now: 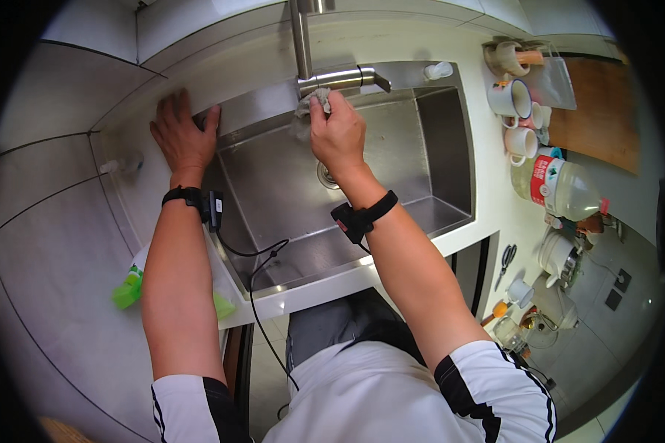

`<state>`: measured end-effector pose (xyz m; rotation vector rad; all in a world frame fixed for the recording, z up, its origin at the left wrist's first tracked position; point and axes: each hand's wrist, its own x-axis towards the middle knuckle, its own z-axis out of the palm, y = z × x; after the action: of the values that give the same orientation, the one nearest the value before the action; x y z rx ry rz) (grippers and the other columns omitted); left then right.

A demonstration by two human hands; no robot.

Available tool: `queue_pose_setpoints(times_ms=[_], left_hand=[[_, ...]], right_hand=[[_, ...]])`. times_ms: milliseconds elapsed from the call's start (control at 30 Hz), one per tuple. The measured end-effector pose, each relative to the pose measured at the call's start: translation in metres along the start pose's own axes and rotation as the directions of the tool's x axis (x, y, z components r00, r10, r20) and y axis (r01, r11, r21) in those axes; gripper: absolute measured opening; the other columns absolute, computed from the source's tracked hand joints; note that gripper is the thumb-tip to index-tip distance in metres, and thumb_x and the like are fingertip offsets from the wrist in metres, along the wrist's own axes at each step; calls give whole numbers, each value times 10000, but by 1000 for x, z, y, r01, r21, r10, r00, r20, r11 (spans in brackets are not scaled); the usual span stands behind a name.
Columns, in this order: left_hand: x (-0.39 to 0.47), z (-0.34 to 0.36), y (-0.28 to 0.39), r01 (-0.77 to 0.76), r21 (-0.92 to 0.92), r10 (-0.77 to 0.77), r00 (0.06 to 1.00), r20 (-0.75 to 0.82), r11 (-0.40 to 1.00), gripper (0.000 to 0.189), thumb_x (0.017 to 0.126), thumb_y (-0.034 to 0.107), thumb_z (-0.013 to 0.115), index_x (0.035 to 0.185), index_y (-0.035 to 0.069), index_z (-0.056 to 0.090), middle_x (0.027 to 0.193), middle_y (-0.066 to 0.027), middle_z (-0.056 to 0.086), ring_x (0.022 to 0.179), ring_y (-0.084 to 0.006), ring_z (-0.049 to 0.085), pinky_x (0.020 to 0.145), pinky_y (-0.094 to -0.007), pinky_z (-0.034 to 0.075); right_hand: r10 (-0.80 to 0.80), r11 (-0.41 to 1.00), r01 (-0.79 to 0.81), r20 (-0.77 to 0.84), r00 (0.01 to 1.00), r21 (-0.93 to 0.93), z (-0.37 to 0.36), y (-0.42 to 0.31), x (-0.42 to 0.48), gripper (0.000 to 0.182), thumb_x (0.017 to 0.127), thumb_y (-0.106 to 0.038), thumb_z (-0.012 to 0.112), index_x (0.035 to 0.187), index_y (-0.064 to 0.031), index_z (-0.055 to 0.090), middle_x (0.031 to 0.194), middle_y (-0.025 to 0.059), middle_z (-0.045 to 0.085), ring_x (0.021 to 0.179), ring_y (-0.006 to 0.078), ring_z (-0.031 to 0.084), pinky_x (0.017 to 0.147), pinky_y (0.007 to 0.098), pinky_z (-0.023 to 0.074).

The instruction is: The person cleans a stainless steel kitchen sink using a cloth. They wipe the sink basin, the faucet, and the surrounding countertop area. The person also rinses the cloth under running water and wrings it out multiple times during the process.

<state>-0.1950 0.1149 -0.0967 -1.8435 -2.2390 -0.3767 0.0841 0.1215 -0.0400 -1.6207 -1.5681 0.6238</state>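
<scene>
My right hand [338,130] grips a crumpled grey cloth [305,113] at the back edge of a stainless steel sink [277,188], just below the base of the metal faucet [338,80]. The cloth hangs partly over the back rim. My left hand [184,130] rests with spread fingers on the pale counter at the sink's back left corner, holding nothing that shows. The sink's drain [327,176] is partly hidden by my right wrist. Both wrists wear black straps with small devices, and a black cable hangs across the sink's front left.
A small clear container [438,70] stands at the sink's back right corner. Along the right counter are an enamel mug [510,98], other cups, a large plastic bottle [559,187], scissors [507,263] and a white cup [520,292]. A green-topped bottle [128,288] is left of my left forearm.
</scene>
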Motion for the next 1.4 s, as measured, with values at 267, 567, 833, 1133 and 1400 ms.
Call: queue_pose_setpoints(times_ms=[267,567,833,1133,1400], left_hand=[[0,11,-7,-54,107,51,998,32,993,762,992,667,553,1556,156,510,1575,-175,465,1479,-373,394,1225,-552,259],[2,14,-11,-50,62,48,998,36,997,742,1008,659,527,1566,171,502,1568,-188,467,1471,-401,384,1229,-574,232],[5,16,-13,-59,90,56,998,32,994,739,1019,659,498,1567,163,486,1556,-196,462,1455,-419,389,1218,-581,237],[6,16,-9,-78,75,77,997,11,994,735,1014,660,509,1541,148,518,1537,-192,475,1426,-412,412,1204,-572,261],[3,17,-13,-80,74,80,997,4,994,753,991,674,531,1516,134,530,1506,-203,490,1424,-408,402,1191,-591,261]], right_hand=[[-72,996,65,-125,990,-58,42,4,-9,192,979,-165,653,883,-36,549,785,212,646,722,467,646,638,567,514],[-23,998,37,-277,961,46,36,-9,14,247,988,-209,683,899,-19,552,787,220,643,722,464,635,644,536,499],[314,948,-312,-28,949,68,32,26,-21,288,984,-245,686,876,-6,566,786,243,664,738,477,638,666,530,502],[95,995,-97,-219,971,2,37,-5,-5,247,1018,-202,627,899,4,562,787,266,681,763,503,657,685,575,503],[364,906,-294,-205,909,304,35,-12,-15,245,1004,-154,627,824,11,605,697,251,649,669,484,642,613,515,491]])
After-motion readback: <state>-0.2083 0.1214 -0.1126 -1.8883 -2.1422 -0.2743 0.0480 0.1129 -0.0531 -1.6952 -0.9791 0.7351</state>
